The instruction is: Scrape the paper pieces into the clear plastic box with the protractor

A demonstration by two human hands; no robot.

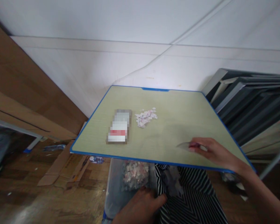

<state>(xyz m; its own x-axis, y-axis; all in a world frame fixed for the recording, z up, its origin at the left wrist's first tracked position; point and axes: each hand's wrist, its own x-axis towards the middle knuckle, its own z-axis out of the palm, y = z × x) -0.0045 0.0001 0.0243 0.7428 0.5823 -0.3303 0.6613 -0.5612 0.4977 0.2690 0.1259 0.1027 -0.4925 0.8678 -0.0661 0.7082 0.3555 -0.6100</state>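
Observation:
My right hand is closed around a pair of scissors with a red handle, held above the right front of a pale green table. The blades point left and look blurred. Below the table's front edge, my left hand reaches over a clear plastic bin. Its thumb stands apart from the bent fingers, whose tips are hidden; I see nothing in it. Inside the bin lie several small clear packets with whitish and pink contents. A pile of small white pieces lies on the table.
A phone-shaped object with a pixelated face lies on the table's left side. Black-and-white striped cloth covers my lap beside the bin. Cardboard lies on the floor at left. Dark folded panels lean at right; a white wall stands behind.

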